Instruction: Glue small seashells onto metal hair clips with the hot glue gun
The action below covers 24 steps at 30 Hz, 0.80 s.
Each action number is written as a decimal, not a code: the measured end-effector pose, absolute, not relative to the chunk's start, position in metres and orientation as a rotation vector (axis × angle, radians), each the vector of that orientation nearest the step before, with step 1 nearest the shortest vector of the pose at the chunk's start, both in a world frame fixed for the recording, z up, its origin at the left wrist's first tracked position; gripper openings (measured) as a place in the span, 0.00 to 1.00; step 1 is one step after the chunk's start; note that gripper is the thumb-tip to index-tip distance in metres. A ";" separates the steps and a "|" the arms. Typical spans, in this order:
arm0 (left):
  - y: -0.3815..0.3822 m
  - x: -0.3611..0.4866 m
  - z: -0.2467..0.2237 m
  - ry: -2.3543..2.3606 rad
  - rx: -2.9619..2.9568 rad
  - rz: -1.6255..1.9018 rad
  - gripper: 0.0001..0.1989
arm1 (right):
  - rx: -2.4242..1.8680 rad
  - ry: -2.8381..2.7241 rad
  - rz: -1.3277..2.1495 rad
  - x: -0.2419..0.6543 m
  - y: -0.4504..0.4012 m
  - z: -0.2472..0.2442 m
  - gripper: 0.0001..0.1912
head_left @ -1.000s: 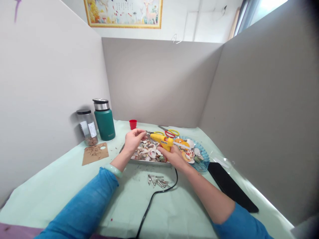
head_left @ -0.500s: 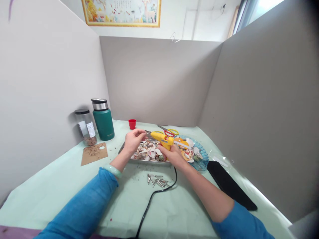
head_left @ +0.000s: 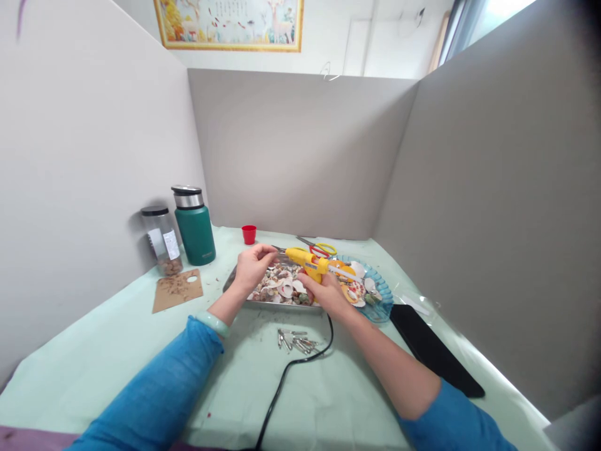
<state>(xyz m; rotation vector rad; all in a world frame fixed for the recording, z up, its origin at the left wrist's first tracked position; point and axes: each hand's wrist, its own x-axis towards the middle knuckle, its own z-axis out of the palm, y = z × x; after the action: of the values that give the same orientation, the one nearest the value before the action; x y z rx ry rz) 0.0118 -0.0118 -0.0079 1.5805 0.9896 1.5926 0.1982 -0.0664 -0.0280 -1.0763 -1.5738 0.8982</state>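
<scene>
The gun (head_left: 307, 262), likely light and rigid, is clasped by its handle in the right hand (head_left: 331, 295); the left hand (head_left: 250, 267) is pinched, contents unclear.

This looks like a small craft workspace: grey partition panels (head_left: 300, 156) close in the left, right and far edges of a tabletop covered by a pale green sheet (head_left: 357, 382). A glue gun (head_left: 310, 264), seashells (head_left: 285, 289) in a metal tray (head_left: 282, 305) and scissors (head_left: 318, 249) suggest handicraft. Beyond, a gold-framed picture (head_left: 230, 25) hangs on a white wall (head_left: 326, 28), with a window (head_left: 498, 22) at the upper right
</scene>
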 end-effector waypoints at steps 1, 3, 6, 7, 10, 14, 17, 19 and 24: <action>-0.011 0.012 -0.009 0.991 1.582 1.595 0.09 | -1.075 -1.580 0.895 0.198 -0.067 -0.027 0.16; -0.010 0.011 -0.010 0.998 1.573 1.603 0.10 | -1.070 -1.598 0.890 0.198 -0.069 -0.025 0.15; -0.009 0.010 -0.010 1.004 1.530 1.617 0.11 | -1.063 -1.634 0.887 0.197 -0.071 -0.022 0.15; -0.009 0.010 -0.010 1.003 1.514 1.621 0.11 | -1.063 -1.635 0.887 0.197 -0.071 -0.022 0.14; -0.010 0.011 -0.008 0.996 1.477 1.631 0.11 | -1.070 -1.601 0.895 0.198 -0.069 -0.025 0.15; -0.011 0.012 -0.007 0.990 1.444 1.631 0.11 | -1.075 -1.545 0.902 0.198 -0.064 -0.032 0.17; -0.011 0.012 -0.007 0.981 1.434 1.622 0.12 | -1.075 -1.524 0.903 0.198 -0.064 -0.032 0.16; -0.012 0.012 -0.007 0.981 1.436 1.614 0.12 | -1.068 -1.554 0.905 0.198 -0.066 -0.029 0.16; -0.013 0.012 -0.005 0.987 1.434 1.618 0.13 | -1.065 -1.616 0.890 0.199 -0.068 -0.026 0.16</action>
<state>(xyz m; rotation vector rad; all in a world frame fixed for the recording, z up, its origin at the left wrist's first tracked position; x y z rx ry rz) 0.0119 -0.0128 -0.0050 1.4336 0.9872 1.6182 0.1985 -0.0685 -0.0265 -1.0648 -1.6159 0.8902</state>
